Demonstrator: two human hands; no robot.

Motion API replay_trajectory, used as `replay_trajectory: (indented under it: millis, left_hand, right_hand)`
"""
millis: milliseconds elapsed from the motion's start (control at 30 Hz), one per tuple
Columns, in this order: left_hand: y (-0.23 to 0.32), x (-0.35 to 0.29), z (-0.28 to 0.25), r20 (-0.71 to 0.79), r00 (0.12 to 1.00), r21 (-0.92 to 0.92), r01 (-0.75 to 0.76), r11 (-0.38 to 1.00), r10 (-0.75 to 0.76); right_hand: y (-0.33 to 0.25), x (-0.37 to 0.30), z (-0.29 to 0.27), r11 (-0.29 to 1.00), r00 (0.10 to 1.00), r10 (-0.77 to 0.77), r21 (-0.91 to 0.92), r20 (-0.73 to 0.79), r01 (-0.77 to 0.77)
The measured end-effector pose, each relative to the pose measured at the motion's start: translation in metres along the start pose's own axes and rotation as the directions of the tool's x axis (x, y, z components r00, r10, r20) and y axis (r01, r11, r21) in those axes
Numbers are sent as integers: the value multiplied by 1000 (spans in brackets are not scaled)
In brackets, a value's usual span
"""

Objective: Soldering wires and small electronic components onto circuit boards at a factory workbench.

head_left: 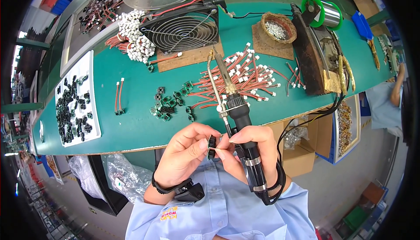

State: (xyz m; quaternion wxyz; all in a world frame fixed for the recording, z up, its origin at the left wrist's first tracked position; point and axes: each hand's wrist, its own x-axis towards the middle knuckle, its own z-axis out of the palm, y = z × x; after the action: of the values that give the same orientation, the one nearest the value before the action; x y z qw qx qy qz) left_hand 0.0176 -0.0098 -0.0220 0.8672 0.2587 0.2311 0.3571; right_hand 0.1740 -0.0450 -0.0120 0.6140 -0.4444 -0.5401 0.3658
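Head cam: my fingertips cover much of the small black-and-green part (211, 147), so I can't make out its face or any joint on it. My right fingers hide some of the soldering iron (239, 111) handle. Far rim is warped and dark.

Part sits edge-on between both hands, just off the near edge of the green bench (144, 130), over my shirt front (218, 196). Left hand (186, 152): thumb and index pinching its left side. Right hand (253, 152): wrapped on the iron, thumb and fingertip at the part's right side; can't tell how firmly. Iron tip points away, well apart from the part, beside the red-and-black leads (245, 78). Loose parts (162, 108) lie left of the leads.
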Motion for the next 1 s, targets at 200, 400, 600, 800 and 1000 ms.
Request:
replay_trajectory:
  millis: [200,400,600,800,1000]
  left_hand:
    - [-1,1,0,11,1000,11,-12,1000,12]
    - [-2,0,1,-6,1000,21,-12,1000,12]
    - [-2,1,3,-8,1000,36,-18,999,18]
    - [-2,2,2,7,1000,36,-13,999,13]
    - [-2,2,4,6,1000,58,-31,998,31]
  right_hand:
    - [-1,2,-6,998,990,-17,-52,138,24]
    - [0,0,-7,998,993,-19,-55,119,26]
    - [-2,4,-8,996,993,-41,-77,112,50]
    - [-2,3,-6,998,998,-35,-45,45,37]
    - [-4,4,-7,998,999,-40,-47,25,42]
